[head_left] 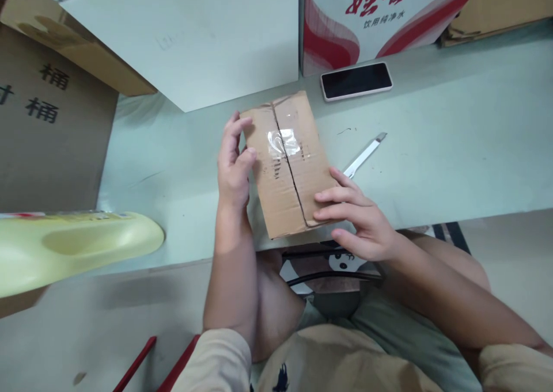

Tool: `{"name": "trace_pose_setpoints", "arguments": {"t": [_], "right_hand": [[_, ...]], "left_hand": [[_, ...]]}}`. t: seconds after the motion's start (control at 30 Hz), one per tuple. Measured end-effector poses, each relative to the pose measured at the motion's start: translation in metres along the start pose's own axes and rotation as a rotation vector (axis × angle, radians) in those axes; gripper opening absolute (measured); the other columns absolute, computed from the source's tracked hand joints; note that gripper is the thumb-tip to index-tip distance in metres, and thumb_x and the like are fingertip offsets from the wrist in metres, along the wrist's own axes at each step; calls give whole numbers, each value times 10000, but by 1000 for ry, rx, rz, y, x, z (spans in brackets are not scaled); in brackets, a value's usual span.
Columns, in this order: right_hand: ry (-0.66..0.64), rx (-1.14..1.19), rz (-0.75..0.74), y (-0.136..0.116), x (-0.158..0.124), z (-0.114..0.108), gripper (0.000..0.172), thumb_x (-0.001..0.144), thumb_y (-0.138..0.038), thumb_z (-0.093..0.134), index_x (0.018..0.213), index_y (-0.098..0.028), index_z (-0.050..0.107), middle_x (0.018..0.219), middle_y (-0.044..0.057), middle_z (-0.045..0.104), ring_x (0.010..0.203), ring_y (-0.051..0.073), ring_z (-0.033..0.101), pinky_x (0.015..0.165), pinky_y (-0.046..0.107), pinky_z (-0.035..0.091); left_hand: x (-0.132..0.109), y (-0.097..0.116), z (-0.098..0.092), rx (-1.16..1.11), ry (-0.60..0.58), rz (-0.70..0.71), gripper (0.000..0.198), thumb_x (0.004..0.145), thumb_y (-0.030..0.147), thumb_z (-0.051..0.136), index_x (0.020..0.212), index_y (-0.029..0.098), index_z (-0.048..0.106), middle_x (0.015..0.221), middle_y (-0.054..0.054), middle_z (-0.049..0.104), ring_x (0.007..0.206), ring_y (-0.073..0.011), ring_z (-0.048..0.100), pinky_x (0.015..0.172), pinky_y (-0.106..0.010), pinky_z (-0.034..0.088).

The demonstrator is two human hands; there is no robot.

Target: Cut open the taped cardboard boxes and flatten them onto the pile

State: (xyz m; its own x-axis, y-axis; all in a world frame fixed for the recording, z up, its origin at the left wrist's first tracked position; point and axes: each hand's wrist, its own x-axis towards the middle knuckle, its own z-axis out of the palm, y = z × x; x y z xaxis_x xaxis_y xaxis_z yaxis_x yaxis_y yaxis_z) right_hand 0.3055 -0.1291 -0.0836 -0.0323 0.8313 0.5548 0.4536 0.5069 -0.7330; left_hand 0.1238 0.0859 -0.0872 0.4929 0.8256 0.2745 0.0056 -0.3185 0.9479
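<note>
A small brown cardboard box (287, 179) lies at a slant on the pale green tabletop, its flaps meeting along a dark centre seam. Clear tape (290, 142) crosses that seam. My left hand (235, 162) grips the box's left side, thumb at the upper edge and fingers along the side. Over the near right corner, my right hand (358, 216) rests with spread fingers, some of them touching the top; its thumb is off the box. Just beyond the right fingers lies a white utility knife (365, 155) with its blade tip showing.
A phone (356, 81) lies before a red and white carton (380, 12). A large white box (207, 35) stands at the back. On the left are a big cardboard carton (52, 127) and a yellow plastic bottle (86, 242). The table's front edge runs near my lap.
</note>
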Motion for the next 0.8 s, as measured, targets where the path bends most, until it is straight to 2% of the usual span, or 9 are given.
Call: {"name": "trace_pose_setpoints", "arguments": {"t": [0.1,0.23,0.4,0.5,0.53,0.6,0.67,0.73,0.8], "right_hand": [[-6,9,13,1,0,-2,405,930,-233,646,1319,-323,707,1335,36,720,1269,241,697,1351,545,308],[36,6,-2,3,-1,3,393,910,-176,650,1282,-282,715,1307,50,715,1291,219,678,1358,468,312],[47,-12,-26,2,-2,5,375,906,-160,640,1257,-278,703,1301,52,708,1287,217,672,1349,485,319],[63,15,27,4,-6,-2,298,940,-247,643,1230,-282,701,1354,72,682,1343,243,635,1271,487,433],[99,33,92,6,-7,-7,261,960,-291,628,1211,-283,701,1351,80,676,1310,247,648,1184,468,516],[209,21,306,12,-9,-17,225,991,-364,578,1159,-272,696,1203,82,697,1094,227,705,930,398,615],[273,-102,579,20,-8,-28,263,979,-394,557,1159,-248,682,957,51,681,812,192,667,738,350,571],[177,-288,835,28,-5,-36,403,932,-419,576,1279,-229,653,810,21,649,685,188,604,655,335,492],[-29,-455,997,32,-1,-40,563,907,-457,574,1420,-224,601,808,33,676,691,214,608,609,325,415]], "left_hand": [[1,2,4,20,-13,40,708,762,803,739,1288,334,669,1634,-59,472,1638,-350,290,1349,-495,282],[0,8,8,56,-23,55,647,784,736,774,1257,302,694,1629,-84,458,1645,-351,263,1348,-488,280],[-2,13,8,57,-62,2,672,750,712,816,1261,293,692,1585,-94,472,1581,-367,359,1341,-513,281],[-1,12,9,52,-64,-22,638,740,700,820,1207,279,708,1561,-101,482,1558,-369,381,1335,-516,283],[-1,12,9,48,-57,-31,631,735,706,817,1186,279,710,1557,-100,480,1553,-369,382,1330,-517,292],[0,9,10,47,-38,-41,636,712,730,815,1153,284,715,1544,-96,476,1543,-372,377,1320,-522,303],[0,6,10,56,-24,-41,645,689,752,817,1127,288,724,1522,-98,476,1531,-379,372,1314,-530,306],[0,4,9,62,-26,-38,653,672,766,821,1108,287,733,1498,-101,475,1523,-383,362,1310,-534,303],[0,3,8,51,-25,-37,642,667,785,811,1059,281,739,1447,-102,490,1518,-381,349,1289,-521,327]]}}
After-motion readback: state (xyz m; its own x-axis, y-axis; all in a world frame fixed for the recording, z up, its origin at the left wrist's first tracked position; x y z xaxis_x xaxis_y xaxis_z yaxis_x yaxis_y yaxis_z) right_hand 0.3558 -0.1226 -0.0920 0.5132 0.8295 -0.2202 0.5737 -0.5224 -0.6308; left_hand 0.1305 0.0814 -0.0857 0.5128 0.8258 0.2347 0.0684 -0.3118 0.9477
